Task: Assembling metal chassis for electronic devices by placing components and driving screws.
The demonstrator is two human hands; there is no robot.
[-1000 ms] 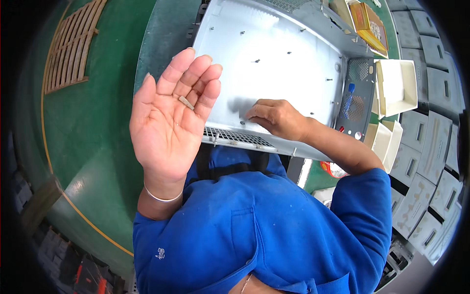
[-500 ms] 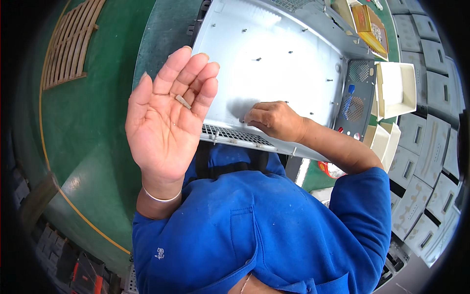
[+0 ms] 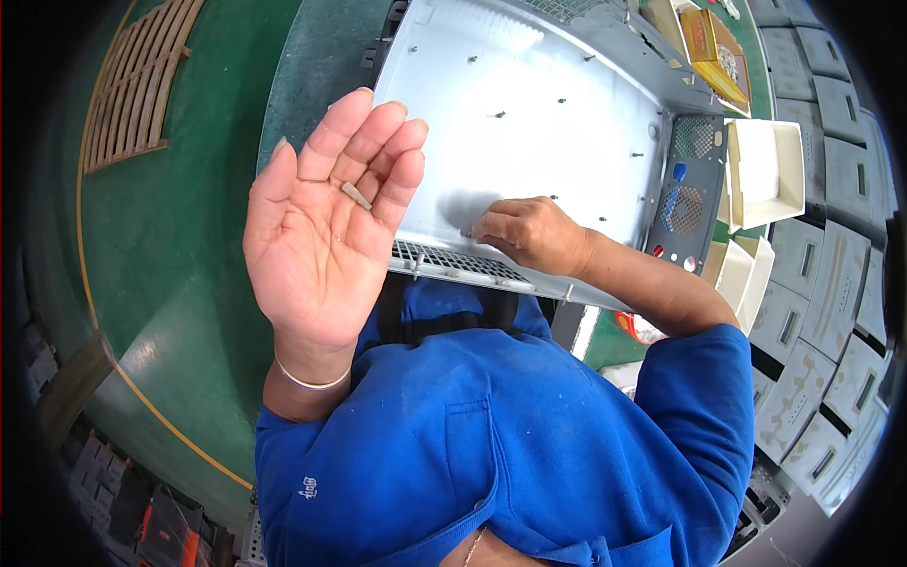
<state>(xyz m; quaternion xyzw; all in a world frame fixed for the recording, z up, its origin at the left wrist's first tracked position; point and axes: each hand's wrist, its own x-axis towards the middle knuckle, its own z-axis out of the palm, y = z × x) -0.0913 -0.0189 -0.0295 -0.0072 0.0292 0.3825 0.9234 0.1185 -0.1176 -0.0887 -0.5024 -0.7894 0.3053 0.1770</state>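
Note:
My left hand (image 3: pixel 321 236) is held palm up, its fingers stretched and slightly cupped. A small pale tapered pin (image 3: pixel 356 196) lies loose on it, near the base of the ring and little fingers. My right hand (image 3: pixel 534 236) reaches down to the floor of a large grey metal case (image 3: pixel 529 142), near its perforated front edge. Its thumb and fingertips are pinched together there, and what they hold is hidden. Several small dark standoffs (image 3: pixel 500 114) stand up from the case floor.
Perforated grille (image 3: pixel 453 260) runs along the near side of the case, and a dark vented panel (image 3: pixel 690 189) forms its right end. To the right are cream plastic bins (image 3: pixel 779 170), a yellow box (image 3: pixel 713 57) of small parts and stacked grey panels (image 3: pixel 846 180). A wooden pallet (image 3: pixel 137 85) lies on the green floor.
My left hand, with the pin on it, has shifted very slightly to the right. My right hand stays pinched at the same spot.

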